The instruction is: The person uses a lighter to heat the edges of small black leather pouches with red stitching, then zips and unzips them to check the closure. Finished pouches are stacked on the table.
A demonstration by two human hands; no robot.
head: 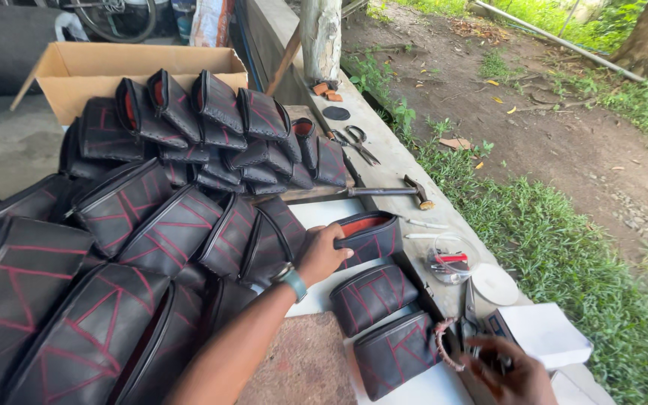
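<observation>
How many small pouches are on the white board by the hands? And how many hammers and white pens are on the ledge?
Pouches: 3
Hammer: 1
Pens: 2
Total: 6

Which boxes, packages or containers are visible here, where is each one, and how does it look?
Cardboard box: far left, behind the stacked black pouches; brown, open.
White box: on the ledge near the right hand; flat, rectangular.
Clear plastic tub: on the ledge; round, red item inside, white lid beside it.
</observation>
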